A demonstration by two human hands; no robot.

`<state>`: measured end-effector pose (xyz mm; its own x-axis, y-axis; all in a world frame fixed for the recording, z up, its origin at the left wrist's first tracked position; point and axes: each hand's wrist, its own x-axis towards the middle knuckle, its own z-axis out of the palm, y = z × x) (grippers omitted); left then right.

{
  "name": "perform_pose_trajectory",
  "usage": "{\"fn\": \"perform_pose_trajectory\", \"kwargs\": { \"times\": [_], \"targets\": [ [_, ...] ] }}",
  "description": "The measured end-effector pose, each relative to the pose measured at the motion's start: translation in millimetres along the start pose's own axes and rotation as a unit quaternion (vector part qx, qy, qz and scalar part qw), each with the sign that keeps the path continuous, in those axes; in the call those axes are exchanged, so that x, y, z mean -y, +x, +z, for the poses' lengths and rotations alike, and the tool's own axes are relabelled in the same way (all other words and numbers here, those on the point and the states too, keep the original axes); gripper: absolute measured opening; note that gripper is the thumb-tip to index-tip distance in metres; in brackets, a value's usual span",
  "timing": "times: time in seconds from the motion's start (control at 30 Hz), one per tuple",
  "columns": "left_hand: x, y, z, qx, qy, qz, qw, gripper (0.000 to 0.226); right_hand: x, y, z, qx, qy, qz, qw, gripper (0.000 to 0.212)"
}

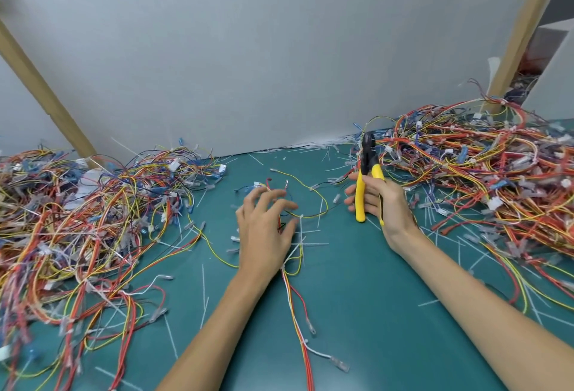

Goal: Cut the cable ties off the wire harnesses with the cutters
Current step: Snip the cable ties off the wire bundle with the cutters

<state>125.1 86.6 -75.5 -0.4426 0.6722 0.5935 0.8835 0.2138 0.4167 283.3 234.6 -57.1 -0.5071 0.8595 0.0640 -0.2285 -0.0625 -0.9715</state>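
the right hand [383, 204] is clenched round the cutters [360, 185], gripping the yellow handles, with the black head pointing up toward the far edge of the bench [357, 313]. whether the blades stand apart is too small to tell. the left hand [265, 229] lies on a loose wire harness [290, 289] in the middle of the bench. its fingers are spread and loosely bent, touching the wires rather than closing round them. the harness trails toward the near edge in red, yellow and white strands. white cable ties [300, 237] cross it just beside the thumb.

a heap of harnesses [77, 220] fills the left edge and a bigger heap [481, 158] the right. cut tie offcuts [203, 279] litter the bench between them.

the harness looks light and limp, likely to slide and spring when lifted. the best hold is probably a pinch on the bundle just beside a tie, so the strap stands off the wires. the ties look thin, stiff and cinched tight, so the cutter tips should bite only the strap. thin insulation lies close under it and could be nicked.
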Motion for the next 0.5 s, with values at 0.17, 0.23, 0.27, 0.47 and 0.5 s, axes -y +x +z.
{"fn": "perform_pose_trajectory", "kwargs": {
  "times": [0.17,0.23,0.27,0.47,0.5],
  "targets": [
    [2.5,2.7,0.0,0.029,-0.073,-0.029,0.996,0.012,0.4,-0.4,0.2,0.001,-0.002,0.003,1.0,0.023],
    [2.5,2.8,-0.6,0.031,-0.083,-0.03,0.996,0.015,0.7,-0.3,0.4,0.001,0.001,0.003,1.0,0.023],
    [2.3,2.7,-1.2,0.03,-0.087,-0.033,0.995,0.019,0.8,-0.3,0.6,0.001,0.002,0.004,1.0,0.023],
    [2.2,4.2,-4.5,0.022,-0.107,-0.038,0.993,0.032,-1.0,0.3,-0.7,-0.001,0.011,0.008,1.0,0.024],
    [2.5,4.1,-4.0,0.03,-0.098,-0.036,0.994,0.029,-1.1,0.2,-1.1,-0.001,0.011,0.007,1.0,0.024]
  ]
}}
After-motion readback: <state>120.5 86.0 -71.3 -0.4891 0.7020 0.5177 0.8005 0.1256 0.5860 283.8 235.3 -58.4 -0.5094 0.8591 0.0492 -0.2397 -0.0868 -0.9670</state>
